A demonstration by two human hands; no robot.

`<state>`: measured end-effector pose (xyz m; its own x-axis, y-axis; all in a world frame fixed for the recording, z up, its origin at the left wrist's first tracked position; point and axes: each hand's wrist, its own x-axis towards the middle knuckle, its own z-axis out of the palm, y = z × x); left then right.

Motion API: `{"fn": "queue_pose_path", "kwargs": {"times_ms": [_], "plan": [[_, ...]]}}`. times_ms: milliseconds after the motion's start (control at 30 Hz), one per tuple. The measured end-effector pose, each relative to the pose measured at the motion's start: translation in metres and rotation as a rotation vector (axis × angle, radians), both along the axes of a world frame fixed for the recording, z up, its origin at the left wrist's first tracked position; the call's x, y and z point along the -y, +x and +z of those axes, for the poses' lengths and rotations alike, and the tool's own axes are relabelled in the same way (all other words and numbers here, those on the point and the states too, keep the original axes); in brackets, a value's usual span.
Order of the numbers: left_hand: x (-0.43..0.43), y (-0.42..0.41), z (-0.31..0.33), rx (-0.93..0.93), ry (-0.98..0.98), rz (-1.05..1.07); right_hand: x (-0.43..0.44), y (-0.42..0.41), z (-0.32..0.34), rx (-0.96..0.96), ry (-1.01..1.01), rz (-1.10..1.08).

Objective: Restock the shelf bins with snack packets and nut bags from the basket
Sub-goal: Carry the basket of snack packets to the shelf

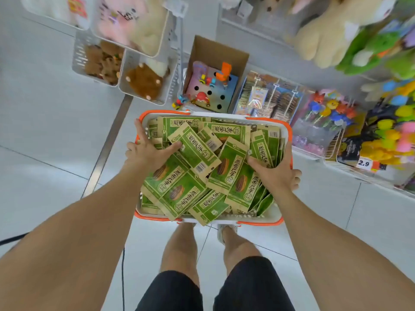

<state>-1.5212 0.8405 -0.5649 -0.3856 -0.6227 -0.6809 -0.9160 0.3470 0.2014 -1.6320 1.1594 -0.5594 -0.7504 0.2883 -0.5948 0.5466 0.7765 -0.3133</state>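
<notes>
One basket (164, 112), white with an orange rim, is in the centre of the view above the tiled floor (56, 131). It is filled up to the rim with green and brown snack packets (197, 151). They overlap so much that I cannot count them exactly, but more than fifteen show. Two hands hold the basket. The left hand (143, 153), at the basket's 9 o'clock side, grips the wall, with the thumb on one packet inside and the other fingers over the rim. The right hand (275, 173), at the 3 o'clock side, grips the opposite wall, with the thumb on the packets and the fingers (296, 178) curled outside. At 12 o'clock from the basket stands one open cardboard box (215, 52) with small toys. At 10 o'clock are two white bins (77, 57) holding brown plush toys. At 3 o'clock one price tag (363, 163) reads 2.9.
</notes>
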Motion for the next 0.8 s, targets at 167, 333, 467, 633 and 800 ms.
{"fn": "queue_pose_path", "kwargs": {"times_ms": [167, 333, 467, 633, 800], "plan": [[0.040, 0.088, 0.093, -0.069, 0.006, 0.221, 0.074, 0.023, 0.096, -0.048, -0.040, 0.224], [0.076, 0.199, 0.162, -0.120, -0.005, 0.480, 0.163, 0.066, 0.175, -0.049, -0.098, 0.496], [0.104, 0.298, 0.196, -0.169, -0.005, 0.689, 0.248, 0.120, 0.225, -0.047, -0.116, 0.706], [0.141, 0.418, 0.211, -0.232, -0.010, 0.955, 0.358, 0.197, 0.248, -0.057, -0.030, 1.001], [0.175, 0.508, 0.227, -0.209, -0.044, 1.178, 0.460, 0.267, 0.261, -0.028, -0.065, 1.256]]}}
